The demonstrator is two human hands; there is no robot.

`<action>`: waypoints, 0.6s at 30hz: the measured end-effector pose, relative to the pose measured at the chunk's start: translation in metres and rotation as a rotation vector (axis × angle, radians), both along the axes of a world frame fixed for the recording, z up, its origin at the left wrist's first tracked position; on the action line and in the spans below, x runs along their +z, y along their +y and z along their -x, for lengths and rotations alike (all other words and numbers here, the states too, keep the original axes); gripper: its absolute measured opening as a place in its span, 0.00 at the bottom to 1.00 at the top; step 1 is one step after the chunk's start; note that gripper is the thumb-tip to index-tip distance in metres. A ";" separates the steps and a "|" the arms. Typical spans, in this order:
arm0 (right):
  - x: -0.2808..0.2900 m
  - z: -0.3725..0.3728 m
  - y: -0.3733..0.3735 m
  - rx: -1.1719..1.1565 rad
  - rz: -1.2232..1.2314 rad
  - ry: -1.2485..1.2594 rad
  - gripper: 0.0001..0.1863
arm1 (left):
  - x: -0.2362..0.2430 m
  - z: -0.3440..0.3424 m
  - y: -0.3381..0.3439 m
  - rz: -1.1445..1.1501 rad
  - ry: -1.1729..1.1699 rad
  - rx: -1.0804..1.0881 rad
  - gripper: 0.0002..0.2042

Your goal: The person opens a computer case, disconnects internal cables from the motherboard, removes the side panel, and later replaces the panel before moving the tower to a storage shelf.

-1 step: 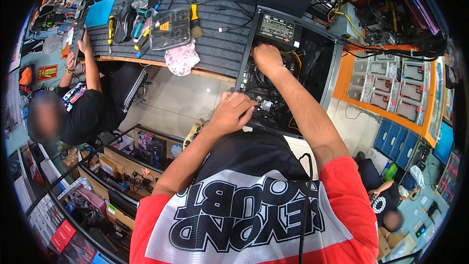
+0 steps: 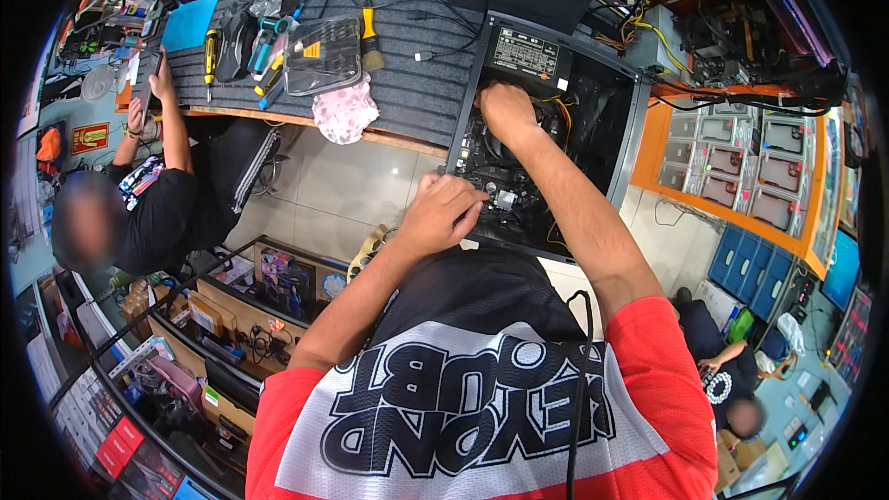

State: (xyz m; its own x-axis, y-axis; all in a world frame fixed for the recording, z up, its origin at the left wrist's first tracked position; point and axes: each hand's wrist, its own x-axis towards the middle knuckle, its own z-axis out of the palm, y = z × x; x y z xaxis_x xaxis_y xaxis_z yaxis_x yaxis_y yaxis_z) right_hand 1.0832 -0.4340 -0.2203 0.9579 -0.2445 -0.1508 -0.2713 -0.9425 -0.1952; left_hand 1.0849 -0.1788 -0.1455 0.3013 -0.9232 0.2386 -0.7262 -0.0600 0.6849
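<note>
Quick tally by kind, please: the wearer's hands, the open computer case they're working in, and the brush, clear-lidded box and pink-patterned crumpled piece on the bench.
Wearer's hands: 2 (left hand, right hand)
Open computer case: 1
Brush: 1
Clear-lidded box: 1
Pink-patterned crumpled piece: 1
Total: 6

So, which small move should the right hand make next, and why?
Perhaps the right hand should lift back slightly to uncover its fingertips. They are hidden down inside the open computer case, beside the power supply, so what they touch cannot be seen; the left hand lies at the case's near left corner.
</note>
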 end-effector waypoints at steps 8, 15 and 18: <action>0.003 0.003 0.005 -0.044 0.013 -0.038 0.09 | 0.000 0.000 0.000 -0.005 0.019 0.004 0.11; 0.004 0.005 0.002 -0.079 -0.038 -0.039 0.11 | 0.000 -0.001 -0.001 0.003 0.008 -0.005 0.11; 0.005 0.004 0.003 -0.085 -0.040 -0.041 0.10 | 0.000 -0.001 -0.002 -0.002 0.006 -0.008 0.11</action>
